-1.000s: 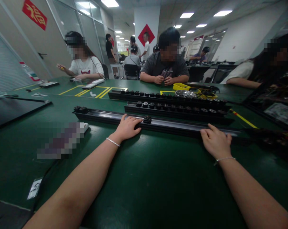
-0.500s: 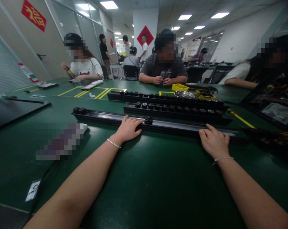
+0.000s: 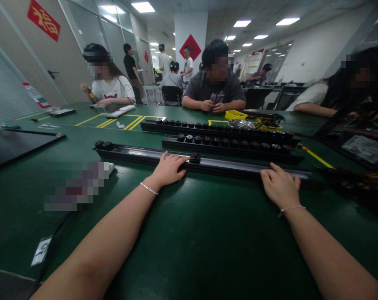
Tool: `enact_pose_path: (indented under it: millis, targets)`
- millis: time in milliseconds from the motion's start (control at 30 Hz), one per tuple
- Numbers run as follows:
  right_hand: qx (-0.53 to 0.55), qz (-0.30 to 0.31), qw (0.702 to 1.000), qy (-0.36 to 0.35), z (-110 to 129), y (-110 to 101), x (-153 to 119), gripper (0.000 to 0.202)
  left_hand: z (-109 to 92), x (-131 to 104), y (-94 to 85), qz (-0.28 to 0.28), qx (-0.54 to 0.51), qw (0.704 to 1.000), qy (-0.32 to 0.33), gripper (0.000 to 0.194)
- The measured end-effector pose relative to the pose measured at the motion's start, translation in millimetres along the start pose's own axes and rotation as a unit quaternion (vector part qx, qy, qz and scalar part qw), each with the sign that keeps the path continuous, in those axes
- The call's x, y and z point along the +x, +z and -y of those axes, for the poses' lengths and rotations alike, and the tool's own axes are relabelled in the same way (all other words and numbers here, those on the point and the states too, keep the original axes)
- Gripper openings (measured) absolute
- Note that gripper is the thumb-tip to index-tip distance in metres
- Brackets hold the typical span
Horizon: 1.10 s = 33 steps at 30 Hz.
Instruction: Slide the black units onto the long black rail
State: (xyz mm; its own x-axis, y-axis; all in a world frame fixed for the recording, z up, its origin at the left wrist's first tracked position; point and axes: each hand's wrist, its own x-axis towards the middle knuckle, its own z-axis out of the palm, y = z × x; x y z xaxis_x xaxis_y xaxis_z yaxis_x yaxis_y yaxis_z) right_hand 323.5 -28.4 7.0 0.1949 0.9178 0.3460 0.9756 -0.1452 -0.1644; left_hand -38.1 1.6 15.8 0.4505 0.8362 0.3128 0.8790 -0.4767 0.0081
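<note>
A long black rail (image 3: 226, 166) with a shiny inner channel lies across the green table. My left hand (image 3: 170, 168) rests on its near edge, fingers apart, the fingertips beside a small black part (image 3: 194, 158) sitting in the channel. Two more black parts (image 3: 103, 145) sit at the rail's left end. Toward its right end, my right hand (image 3: 281, 183) lies over the near edge with the fingers spread; its fingertips are partly hidden behind the hand. Behind are two other rails, a shorter one (image 3: 189, 145) and a longer one (image 3: 151, 126), both lined with several black parts.
Beyond the rails are a yellow tray (image 3: 235, 115) and a metal dish (image 3: 241, 124). A phone-like object (image 3: 82, 187) lies at left, near a dark panel (image 3: 20, 143). Wires (image 3: 364, 183) bunch at right. People sit around the table (image 3: 189, 241).
Both of my hands stay where they were on the rail. In the background, standing people have shifted slightly, and the person across the table has changed head position a little.
</note>
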Motion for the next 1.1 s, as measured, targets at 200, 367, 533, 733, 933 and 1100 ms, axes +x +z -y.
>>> enact_pose_path:
  millis: [200,367,533,733,933,1100]
  targets:
    - [0.000,0.000,1.000,-0.002,-2,1,1,0.055,-5,1,1.5,-0.002,-0.002,1.000,0.006,0.050]
    - [0.001,-0.004,1.000,-0.002,3,0,-1,0.053,-16,3,2.8,-0.013,-0.005,1.000,0.000,0.048]
    - [0.024,-0.032,0.998,-0.056,18,0,-8,0.046,-21,4,5.5,-0.002,-0.005,1.000,0.010,0.053]
    - [0.025,-0.036,0.985,-0.167,41,4,-15,0.044,-19,4,6.0,0.001,0.003,1.000,0.016,0.054]
    - [0.067,-0.018,0.967,-0.246,69,8,-20,0.044,-19,5,7.6,-0.003,0.003,1.000,0.017,0.054]
    - [0.100,-0.023,0.961,-0.257,113,11,-25,0.049,-19,5,9.1,-0.009,0.012,1.000,0.016,0.054]
